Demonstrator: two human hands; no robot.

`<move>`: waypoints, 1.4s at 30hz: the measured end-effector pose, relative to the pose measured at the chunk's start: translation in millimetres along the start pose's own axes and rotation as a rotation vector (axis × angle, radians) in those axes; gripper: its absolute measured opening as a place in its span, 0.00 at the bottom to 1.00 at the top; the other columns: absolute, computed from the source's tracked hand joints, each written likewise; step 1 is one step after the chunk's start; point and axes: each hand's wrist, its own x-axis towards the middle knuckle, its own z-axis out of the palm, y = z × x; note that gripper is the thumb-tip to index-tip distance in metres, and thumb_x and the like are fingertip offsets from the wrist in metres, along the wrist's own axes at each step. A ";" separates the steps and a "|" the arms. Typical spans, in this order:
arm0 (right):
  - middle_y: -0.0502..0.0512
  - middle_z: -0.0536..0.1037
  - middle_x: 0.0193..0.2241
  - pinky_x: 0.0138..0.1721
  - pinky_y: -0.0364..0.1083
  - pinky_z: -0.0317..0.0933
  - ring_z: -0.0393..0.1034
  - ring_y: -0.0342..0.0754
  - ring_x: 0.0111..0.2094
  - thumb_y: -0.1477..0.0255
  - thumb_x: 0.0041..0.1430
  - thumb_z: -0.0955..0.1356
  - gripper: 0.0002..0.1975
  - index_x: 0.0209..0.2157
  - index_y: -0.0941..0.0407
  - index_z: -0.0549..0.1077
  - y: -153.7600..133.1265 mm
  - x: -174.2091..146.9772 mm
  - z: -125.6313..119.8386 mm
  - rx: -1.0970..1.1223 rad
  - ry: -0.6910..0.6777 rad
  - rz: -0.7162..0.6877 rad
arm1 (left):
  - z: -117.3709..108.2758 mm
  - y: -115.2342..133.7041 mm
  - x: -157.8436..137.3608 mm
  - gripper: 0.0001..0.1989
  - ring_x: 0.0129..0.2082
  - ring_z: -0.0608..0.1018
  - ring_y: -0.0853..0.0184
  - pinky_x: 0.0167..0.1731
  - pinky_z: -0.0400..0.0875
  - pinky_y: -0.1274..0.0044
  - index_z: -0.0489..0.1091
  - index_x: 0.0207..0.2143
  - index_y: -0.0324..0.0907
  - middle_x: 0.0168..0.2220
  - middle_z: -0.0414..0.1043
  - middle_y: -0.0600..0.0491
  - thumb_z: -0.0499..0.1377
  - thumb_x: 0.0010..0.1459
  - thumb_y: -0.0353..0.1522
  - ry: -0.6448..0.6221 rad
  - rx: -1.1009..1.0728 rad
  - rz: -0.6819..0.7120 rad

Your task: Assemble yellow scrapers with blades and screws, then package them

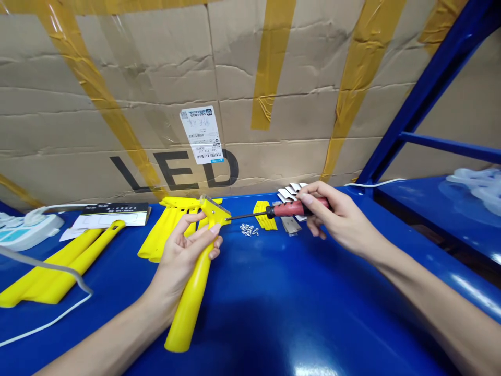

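Note:
My left hand is wrapped around the upper part of a yellow scraper, whose thick round handle slants down toward me. A metal strip shows along the scraper's angled head, with a small screw in its side. My right hand grips the red and black handle of a screwdriver. The screwdriver's thin shaft points left, and its tip is at the right side of the scraper head; whether it sits in a screw I cannot tell. Just below the shaft lies a pile of small screws.
Behind the screws are small yellow pieces, grey metal blades and white pieces. Yellow handles lie to the left, with longer yellow handles beyond. A power strip, cable and large cardboard box border the blue table.

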 end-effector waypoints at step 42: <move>0.47 0.73 0.26 0.30 0.43 0.67 0.71 0.43 0.26 0.59 0.64 0.69 0.15 0.46 0.52 0.66 0.2 -0.6 -3.4 0.085 -0.105 -0.063 | 1.6 1.5 -0.6 0.26 0.20 0.71 0.75 0.23 0.65 0.85 0.63 0.42 0.46 0.25 0.72 0.56 0.74 0.46 0.32 0.050 -0.037 -0.013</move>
